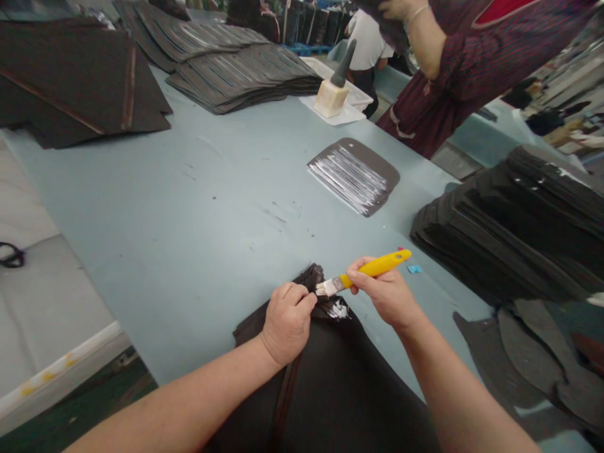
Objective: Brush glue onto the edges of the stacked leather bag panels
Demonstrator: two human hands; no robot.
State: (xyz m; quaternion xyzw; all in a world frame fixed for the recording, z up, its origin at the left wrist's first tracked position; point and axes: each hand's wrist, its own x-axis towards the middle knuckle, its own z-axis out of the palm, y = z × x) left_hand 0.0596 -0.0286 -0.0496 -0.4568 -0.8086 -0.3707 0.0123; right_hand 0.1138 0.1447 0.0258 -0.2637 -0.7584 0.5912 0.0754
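My right hand (pixel 381 290) is closed around the metal neck and lower handle of a yellow brush (pixel 377 264). The brush's bristles, white with glue or paint, touch the folded edge of a dark sheet piece (pixel 358 377) near its far end. White smears lie on that piece beside the bristles. My left hand (pixel 289 319) is closed on the gathered edge of the same piece, its fingertips right by the bristles. A reddish-brown seam runs down the piece below my left hand.
Dark flat pieces (pixel 85 82) and a fanned stack (pixel 245 75) lie at the far left. Beyond a white-streaked stack (pixel 353 176) stands a pale block container (pixel 331 98) with a dark handle. Tall dark stacks (pixel 514 220) line the right. A person (pixel 453 82) stands across the table.
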